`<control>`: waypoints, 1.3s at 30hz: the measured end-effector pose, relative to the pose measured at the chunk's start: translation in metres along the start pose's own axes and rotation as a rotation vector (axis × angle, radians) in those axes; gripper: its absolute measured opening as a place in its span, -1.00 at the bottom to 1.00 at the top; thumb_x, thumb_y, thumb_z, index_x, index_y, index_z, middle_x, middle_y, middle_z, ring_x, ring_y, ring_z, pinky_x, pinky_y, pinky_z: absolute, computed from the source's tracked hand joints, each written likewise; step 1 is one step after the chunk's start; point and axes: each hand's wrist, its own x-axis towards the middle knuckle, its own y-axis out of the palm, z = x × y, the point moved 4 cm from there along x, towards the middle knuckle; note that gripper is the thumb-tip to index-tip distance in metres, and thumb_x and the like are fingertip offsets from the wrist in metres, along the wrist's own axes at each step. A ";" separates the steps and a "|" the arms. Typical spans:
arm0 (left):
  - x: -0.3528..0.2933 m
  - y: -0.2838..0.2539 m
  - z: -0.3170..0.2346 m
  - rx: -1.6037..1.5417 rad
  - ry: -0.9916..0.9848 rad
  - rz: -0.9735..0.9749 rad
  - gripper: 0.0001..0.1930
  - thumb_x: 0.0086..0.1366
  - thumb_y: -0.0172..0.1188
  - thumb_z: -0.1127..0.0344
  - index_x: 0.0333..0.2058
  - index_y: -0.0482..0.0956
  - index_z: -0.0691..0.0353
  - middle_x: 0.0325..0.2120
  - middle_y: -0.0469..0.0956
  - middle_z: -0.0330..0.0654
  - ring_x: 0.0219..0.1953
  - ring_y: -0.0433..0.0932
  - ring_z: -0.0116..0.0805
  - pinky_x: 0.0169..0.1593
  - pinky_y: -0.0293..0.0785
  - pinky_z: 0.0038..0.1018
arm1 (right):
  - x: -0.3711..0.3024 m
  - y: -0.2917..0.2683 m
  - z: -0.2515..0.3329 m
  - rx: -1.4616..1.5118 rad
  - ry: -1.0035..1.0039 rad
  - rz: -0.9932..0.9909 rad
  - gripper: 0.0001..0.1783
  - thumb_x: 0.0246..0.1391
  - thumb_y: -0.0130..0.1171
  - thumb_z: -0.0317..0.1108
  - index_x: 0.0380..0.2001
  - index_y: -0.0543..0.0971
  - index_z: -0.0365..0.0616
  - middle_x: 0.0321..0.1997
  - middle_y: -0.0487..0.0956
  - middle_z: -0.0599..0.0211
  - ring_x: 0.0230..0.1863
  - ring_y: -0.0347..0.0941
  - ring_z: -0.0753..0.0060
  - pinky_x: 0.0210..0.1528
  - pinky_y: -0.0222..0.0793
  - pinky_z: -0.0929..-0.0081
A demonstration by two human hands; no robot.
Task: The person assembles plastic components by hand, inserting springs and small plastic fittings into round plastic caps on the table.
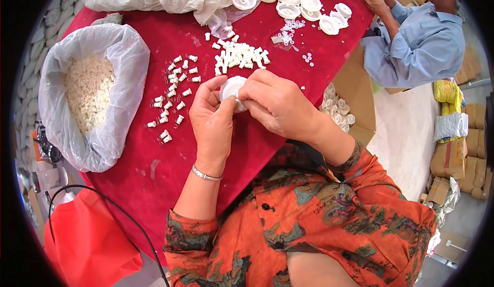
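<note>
Over the red-covered table, my left hand grips a round white plastic cap by its edge, thumb on the near side. My right hand is closed at the cap's right side, its fingertips pinching at the rim; whether a small part is between them I cannot make out. Just beyond the hands lies a pile of small white plastic plugs. To the left, several similar white pieces fitted with metal springs are scattered on the cloth.
A plastic-lined bag of small cream pieces stands at left. White round caps and tiny translucent rings lie at the back. A cardboard box with clear parts sits right of the table. A co-worker in a blue shirt works at far right.
</note>
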 end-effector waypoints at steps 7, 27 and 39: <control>-0.001 0.000 0.000 -0.012 -0.011 -0.015 -0.64 0.20 0.06 0.64 0.00 0.42 0.38 -0.28 0.58 -0.13 -0.28 0.57 -0.46 -0.18 0.55 -0.57 | -0.001 0.007 0.004 -0.067 0.027 -0.058 -0.84 -0.10 0.19 -0.57 -0.41 0.43 -0.23 -0.39 0.39 0.12 -0.41 0.43 0.04 -0.39 0.42 0.25; 0.001 0.000 -0.004 -0.103 -0.029 0.002 -0.63 0.21 0.14 0.60 0.02 0.40 0.39 -0.28 0.57 -0.14 -0.26 0.56 -0.46 -0.15 0.57 -0.56 | 0.002 0.004 0.005 -0.027 0.064 -0.193 -0.84 -0.13 0.23 -0.59 -0.41 0.48 -0.25 -0.38 0.43 0.14 -0.38 0.44 0.11 -0.36 0.42 0.29; -0.002 0.001 -0.010 0.073 0.094 -0.021 -0.65 0.20 0.11 0.62 -0.01 0.43 0.40 -0.28 0.57 -0.17 -0.27 0.53 -0.54 -0.19 0.50 -0.63 | 0.001 0.009 0.004 -0.038 0.022 -0.179 -0.85 -0.12 0.18 -0.58 -0.42 0.44 -0.25 -0.37 0.39 0.10 -0.40 0.42 0.07 -0.36 0.42 0.27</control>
